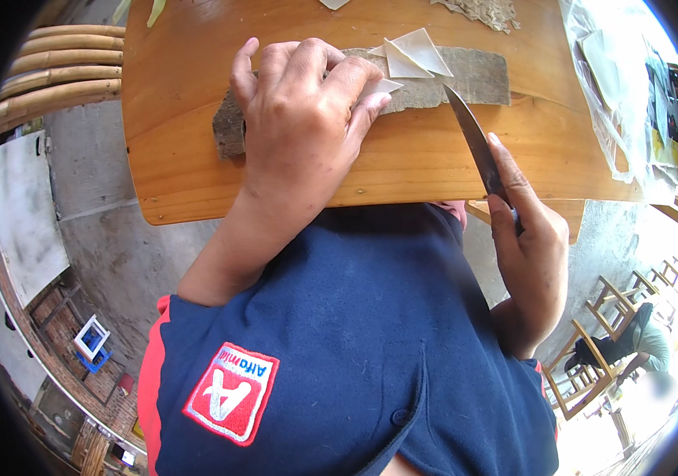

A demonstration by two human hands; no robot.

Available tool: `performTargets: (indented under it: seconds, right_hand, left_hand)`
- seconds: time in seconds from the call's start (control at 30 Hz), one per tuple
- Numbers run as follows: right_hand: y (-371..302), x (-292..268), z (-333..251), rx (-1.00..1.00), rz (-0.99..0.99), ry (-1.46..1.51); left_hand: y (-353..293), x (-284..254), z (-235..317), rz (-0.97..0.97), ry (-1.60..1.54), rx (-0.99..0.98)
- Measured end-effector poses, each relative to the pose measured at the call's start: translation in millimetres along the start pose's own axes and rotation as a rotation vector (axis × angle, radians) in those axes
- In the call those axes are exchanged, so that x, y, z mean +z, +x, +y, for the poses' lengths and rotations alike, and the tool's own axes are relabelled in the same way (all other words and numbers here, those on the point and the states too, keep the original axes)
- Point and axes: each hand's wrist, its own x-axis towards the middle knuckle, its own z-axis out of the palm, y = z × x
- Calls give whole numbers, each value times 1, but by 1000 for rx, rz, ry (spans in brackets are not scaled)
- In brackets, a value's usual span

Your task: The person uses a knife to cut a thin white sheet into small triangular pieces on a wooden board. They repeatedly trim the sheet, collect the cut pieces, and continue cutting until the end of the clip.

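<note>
A narrow, worn wooden board point(474, 75) lies across the table. Over its left part is my left hand point(299, 103), back up, fingers bent, with thumb and forefinger closed at a thin pale sheet point(383, 87) that they partly cover. Beside them on the board, more thin pale pieces point(414, 55) overlap, with straight edges and pointed corners. My right hand point(533, 230) grips a knife point(474, 143) by its dark handle, near the table's front edge. The dark blade slants up and left, its tip just off the board's front edge, apart from the pieces.
The varnished wooden table point(402, 166) holds a heap of small beige flakes point(482, 12) at the back and a clear plastic bag point(605, 87) at the right. Bamboo poles point(69, 59) run along the left. Wooden stools point(585, 365) and another person point(645, 345) are at lower right.
</note>
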Motion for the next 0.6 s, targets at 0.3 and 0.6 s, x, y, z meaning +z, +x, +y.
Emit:
performTargets:
  seconds: [0.3,0.6]
  right_hand:
    - [8,17,-19,-193,18,-35]
    - [23,24,-41,-170,-105,-183]
  left_hand:
    - [-9,-1,0,41,-45,-59]
    - [-30,-8,0,11,-34,-32]
